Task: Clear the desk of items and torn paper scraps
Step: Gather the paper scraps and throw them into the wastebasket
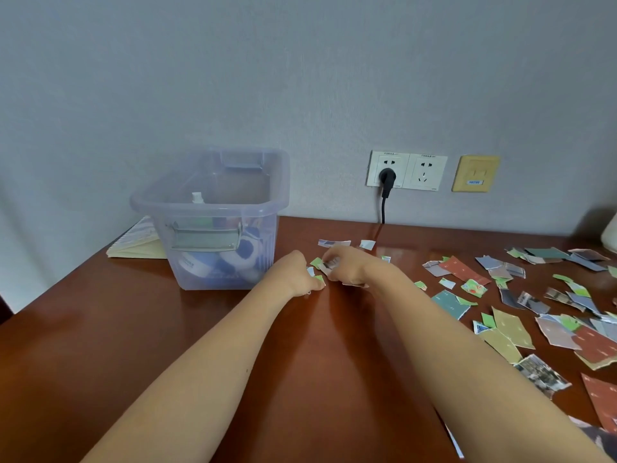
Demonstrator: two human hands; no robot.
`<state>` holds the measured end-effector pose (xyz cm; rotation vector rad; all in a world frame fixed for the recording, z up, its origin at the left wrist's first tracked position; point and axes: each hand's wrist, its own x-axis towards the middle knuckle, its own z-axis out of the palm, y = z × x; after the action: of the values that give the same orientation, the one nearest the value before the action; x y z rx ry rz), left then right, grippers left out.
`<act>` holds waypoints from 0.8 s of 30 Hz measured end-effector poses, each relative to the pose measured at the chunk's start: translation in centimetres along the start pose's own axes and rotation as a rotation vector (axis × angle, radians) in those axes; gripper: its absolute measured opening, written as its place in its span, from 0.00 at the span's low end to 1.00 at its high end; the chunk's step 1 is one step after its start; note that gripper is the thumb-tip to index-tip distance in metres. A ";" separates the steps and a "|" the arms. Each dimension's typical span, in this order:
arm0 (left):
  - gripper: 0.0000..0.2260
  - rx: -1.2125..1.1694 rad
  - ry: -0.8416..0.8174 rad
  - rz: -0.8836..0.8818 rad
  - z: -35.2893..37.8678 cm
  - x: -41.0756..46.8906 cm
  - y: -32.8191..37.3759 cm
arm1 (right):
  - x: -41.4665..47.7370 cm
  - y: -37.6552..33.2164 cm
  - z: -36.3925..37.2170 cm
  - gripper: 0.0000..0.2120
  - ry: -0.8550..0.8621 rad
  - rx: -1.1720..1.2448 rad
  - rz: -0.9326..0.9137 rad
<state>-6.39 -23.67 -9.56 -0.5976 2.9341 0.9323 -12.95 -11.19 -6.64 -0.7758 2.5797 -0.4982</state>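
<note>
Both my hands meet on the brown desk (167,329), just right of a clear plastic bin (210,202). My left hand (297,272) is closed around small green and white paper scraps (316,262). Close beside it, my right hand (344,265) pinches more scraps between its fingers. Several torn paper scraps (510,325) in green, red, grey and olive lie scattered over the right half of the desk. Two small pieces (334,243) lie beyond my hands near the wall. The bin holds several items, among them a white bottle and blue-and-white objects.
A notebook (140,242) lies behind the bin at the left desk edge. A black plug and cable (385,192) hang from a wall socket down to the desk. A white object (611,232) shows at the far right edge.
</note>
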 end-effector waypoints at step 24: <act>0.10 -0.093 0.163 0.038 1.1 -0.9 -0.4 | -0.8 1.6 0.7 0.12 0.171 0.642 0.136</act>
<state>-5.57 -22.99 -10.59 -0.6542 3.0683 1.0791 -12.74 -9.60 -7.73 -0.3405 2.3617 -1.3026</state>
